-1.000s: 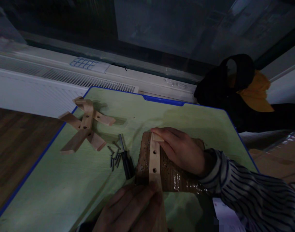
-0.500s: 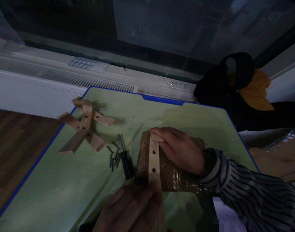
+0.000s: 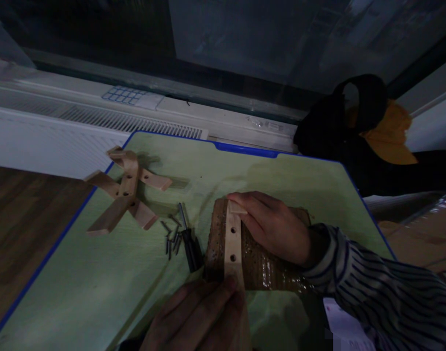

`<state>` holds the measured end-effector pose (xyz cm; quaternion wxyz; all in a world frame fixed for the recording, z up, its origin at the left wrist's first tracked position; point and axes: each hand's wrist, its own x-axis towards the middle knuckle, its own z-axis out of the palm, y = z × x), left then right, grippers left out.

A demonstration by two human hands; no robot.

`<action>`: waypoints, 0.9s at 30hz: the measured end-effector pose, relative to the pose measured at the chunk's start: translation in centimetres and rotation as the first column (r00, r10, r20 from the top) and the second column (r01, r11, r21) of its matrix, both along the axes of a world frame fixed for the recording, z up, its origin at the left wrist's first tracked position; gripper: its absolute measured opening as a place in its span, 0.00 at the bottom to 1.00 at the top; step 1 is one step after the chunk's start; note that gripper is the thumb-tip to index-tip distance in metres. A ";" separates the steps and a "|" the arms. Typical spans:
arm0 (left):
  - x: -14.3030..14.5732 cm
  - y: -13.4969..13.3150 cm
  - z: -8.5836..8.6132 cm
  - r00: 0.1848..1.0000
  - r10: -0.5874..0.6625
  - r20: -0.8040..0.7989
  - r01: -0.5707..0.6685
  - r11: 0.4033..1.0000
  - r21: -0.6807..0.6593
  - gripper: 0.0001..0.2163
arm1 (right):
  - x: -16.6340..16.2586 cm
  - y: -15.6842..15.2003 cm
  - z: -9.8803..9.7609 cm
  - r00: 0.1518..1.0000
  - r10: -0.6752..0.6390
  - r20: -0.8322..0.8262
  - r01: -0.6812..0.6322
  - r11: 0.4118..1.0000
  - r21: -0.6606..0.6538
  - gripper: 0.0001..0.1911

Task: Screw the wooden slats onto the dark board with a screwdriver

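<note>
A pale wooden strip (image 3: pixel 233 243) with two drilled holes lies lengthwise over a brown cardboard piece (image 3: pixel 266 265) that is partly covered in shiny tape. My left hand (image 3: pixel 199 314) grips the strip's near part, thumb and fingers pressed to its sides. At the far end, my right hand (image 3: pixel 272 224) holds the strip around its short, bent tip. Left of the cardboard lies a screwdriver (image 3: pixel 190 246) with a black handle, and beside it several loose screws (image 3: pixel 174 240). The strip's nearest end runs out of the bottom of the view.
An assembly of crossed wooden pieces (image 3: pixel 127 187) with holes rests at the table's far left. The green table (image 3: pixel 76 287) has a blue edge. Behind it are a white radiator (image 3: pixel 62 141) and a window sill. A black and orange bundle (image 3: pixel 354 131) lies at right.
Both hands keep their places on the wooden strip. Only a slight shift of the camera's view shows.
</note>
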<state>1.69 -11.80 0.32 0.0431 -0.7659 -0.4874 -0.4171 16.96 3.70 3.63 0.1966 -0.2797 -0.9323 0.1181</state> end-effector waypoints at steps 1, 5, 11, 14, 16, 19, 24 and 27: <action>0.0 0.0 0.0 1.000 0.001 -0.004 -0.001 1.000 0.002 0.13 | 0.0 0.0 0.0 1.000 0.002 0.000 -0.002 1.000 0.001 0.15; 0.0 0.0 -0.1 1.000 -0.004 -0.018 0.004 1.000 -0.009 0.13 | 0.0 0.0 -0.1 1.000 -0.005 -0.002 0.005 1.000 0.005 0.14; 0.0 0.2 -0.1 1.000 -0.028 0.000 0.028 1.000 0.004 0.13 | 0.0 0.0 -0.2 1.000 0.007 -0.017 -0.007 1.000 -0.012 0.14; 0.1 0.4 0.1 1.000 -0.006 0.007 0.006 1.000 -0.002 0.13 | 0.0 0.0 -0.2 1.000 0.008 -0.019 -0.008 1.000 0.001 0.14; 0.1 0.5 0.3 1.000 -0.015 0.017 0.015 1.000 0.001 0.12 | 0.0 0.0 -0.1 1.000 0.009 -0.015 -0.009 1.000 0.008 0.14; 0.1 0.7 0.6 0.999 -0.050 0.013 0.050 0.999 0.009 0.12 | 0.0 0.0 0.0 1.000 0.013 -0.010 -0.013 1.000 0.006 0.14; 0.1 0.6 0.8 1.000 0.001 -0.001 -0.001 1.000 0.007 0.13 | -0.1 0.0 0.1 1.000 0.009 -0.013 -0.009 1.000 -0.005 0.14; -0.1 0.5 0.7 0.999 -0.030 -0.012 0.030 1.000 0.005 0.12 | 0.0 0.0 0.1 1.000 0.014 -0.007 -0.014 1.000 -0.007 0.15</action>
